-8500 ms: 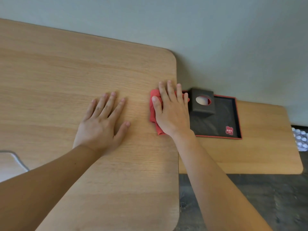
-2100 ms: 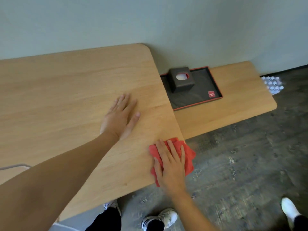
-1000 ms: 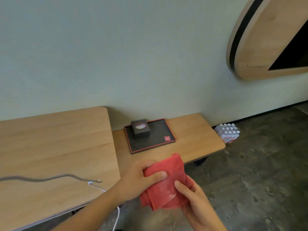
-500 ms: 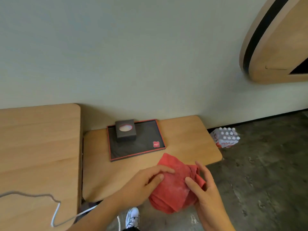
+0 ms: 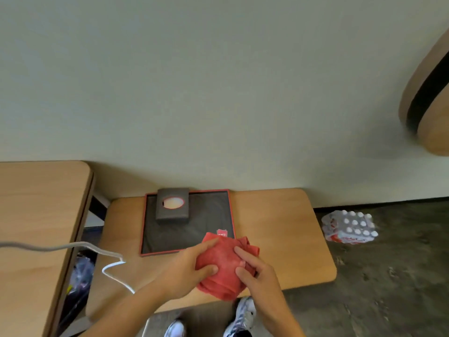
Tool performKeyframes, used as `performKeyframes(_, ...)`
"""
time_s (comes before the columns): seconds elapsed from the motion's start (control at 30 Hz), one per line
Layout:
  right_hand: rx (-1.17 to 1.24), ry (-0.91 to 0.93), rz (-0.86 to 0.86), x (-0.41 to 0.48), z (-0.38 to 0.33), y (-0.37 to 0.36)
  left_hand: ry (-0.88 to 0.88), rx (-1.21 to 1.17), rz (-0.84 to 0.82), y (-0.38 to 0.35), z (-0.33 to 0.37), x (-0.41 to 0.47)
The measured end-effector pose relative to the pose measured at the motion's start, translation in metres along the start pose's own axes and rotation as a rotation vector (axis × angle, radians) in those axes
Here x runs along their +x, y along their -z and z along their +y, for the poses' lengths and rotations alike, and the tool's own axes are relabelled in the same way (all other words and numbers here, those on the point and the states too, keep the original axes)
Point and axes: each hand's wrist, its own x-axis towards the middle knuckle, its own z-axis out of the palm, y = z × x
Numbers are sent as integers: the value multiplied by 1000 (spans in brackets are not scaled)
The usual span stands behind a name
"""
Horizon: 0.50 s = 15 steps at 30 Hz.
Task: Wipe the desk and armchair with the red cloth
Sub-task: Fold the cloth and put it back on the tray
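The red cloth [image 5: 224,263] is bunched up between both my hands, held in the air above the lower wooden side table [image 5: 286,229]. My left hand [image 5: 187,271] grips its left side with the thumb on top. My right hand [image 5: 255,273] holds its right side, fingers pressed into the fabric. The taller wooden desk [image 5: 36,215] lies at the left. No armchair is in view.
A black tray with a red rim [image 5: 145,229] sits on the side table and carries a dark tissue box [image 5: 172,206]. A grey-white cable [image 5: 102,251] trails off the desk. A pack of water bottles [image 5: 348,226] stands on the floor at the right. My shoes [image 5: 240,317] show below.
The wiping on the desk has ended; both hands have picked the cloth up. The view has shifted right, so the side table is now straight ahead, and the cloth is bunched tighter.
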Motion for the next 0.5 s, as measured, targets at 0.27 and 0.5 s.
performKeyframes(0.27, -33, -133, -259, 132, 44, 31, 311, 52, 148, -18, -29, 82)
performKeyframes(0.5, -287, -187, -359, 254, 110, 26, 462, 88, 130, -34, -100, 181)
